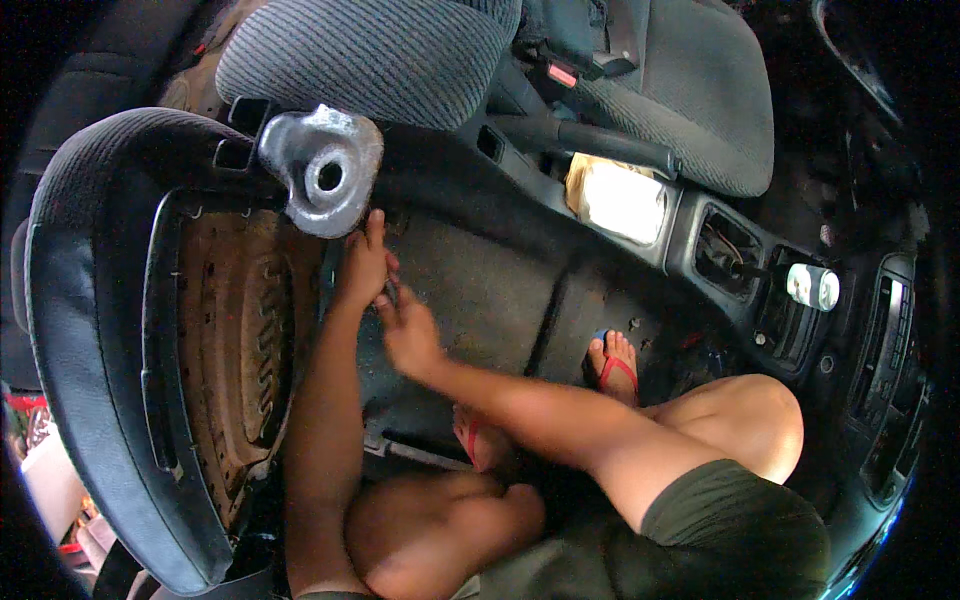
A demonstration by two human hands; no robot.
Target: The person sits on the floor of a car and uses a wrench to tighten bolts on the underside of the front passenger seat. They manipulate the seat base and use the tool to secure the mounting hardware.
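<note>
My left hand (365, 262) is just below a silvery metal plate (352, 150) with a round hole, which sits at the inner edge of a tilted seat. Its index finger reaches up to the plate's lower edge, and the other fingers are curled round something thin and mostly hidden. My right hand (408, 332) is just below and right of the left, its fingers closed on a small thin object that I cannot make out. Beside my left forearm, the seat (95, 300) shows its rusty pan (235, 340).
A center console (690, 225) runs diagonally with a handbrake (610, 145), a white-and-tan item (615, 200) and a gear lever (810, 288). Another seat (680, 100) lies beyond. My sandalled feet (615, 365) are on the dark car floor (490, 290); the dashboard (880, 370) is at right.
</note>
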